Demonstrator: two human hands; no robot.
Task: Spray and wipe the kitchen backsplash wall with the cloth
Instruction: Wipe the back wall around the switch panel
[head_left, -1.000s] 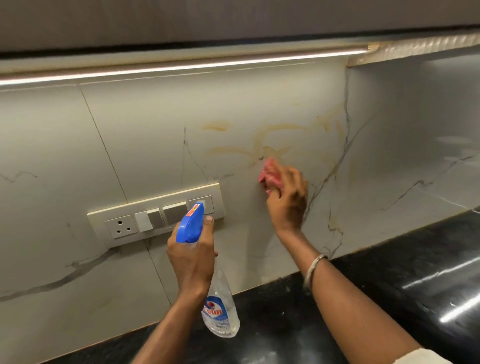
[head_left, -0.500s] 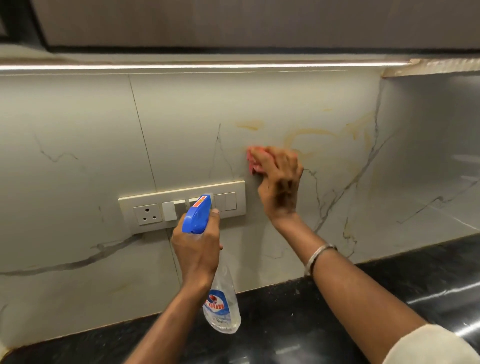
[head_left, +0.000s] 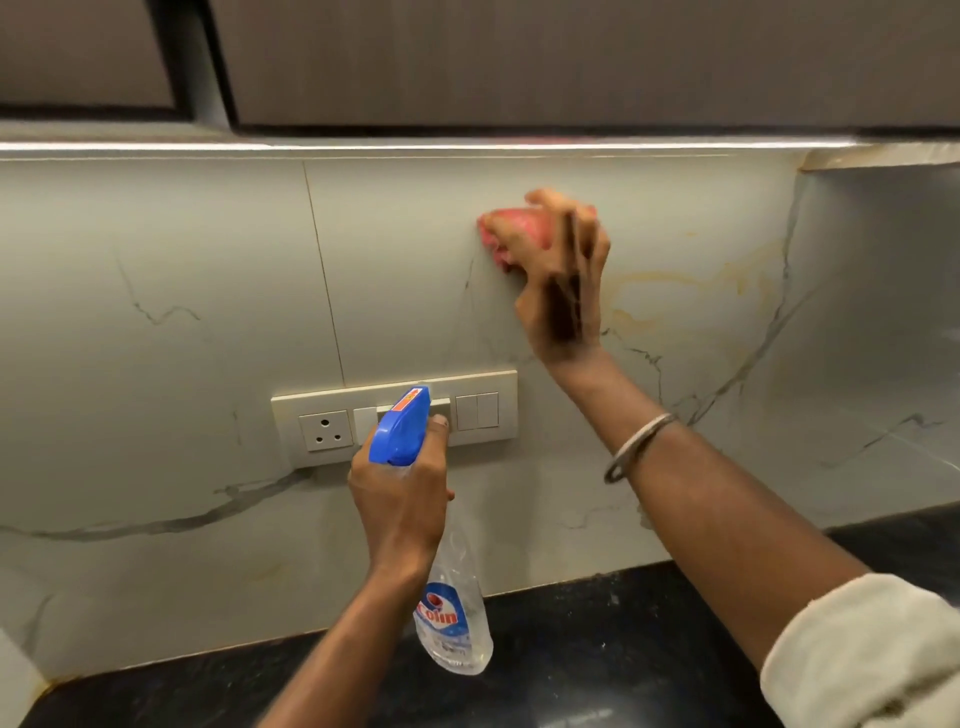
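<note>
A home kitchen: marble-look backsplash (head_left: 156, 260), black countertop (head_left: 597, 649), wall cabinets (head_left: 519, 57), switchboard (head_left: 322, 431).

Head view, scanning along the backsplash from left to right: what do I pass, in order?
Socket → spray bottle gripped by the left hand → pair of switches → pink cloth held by the right hand → yellowish stains.
</note>
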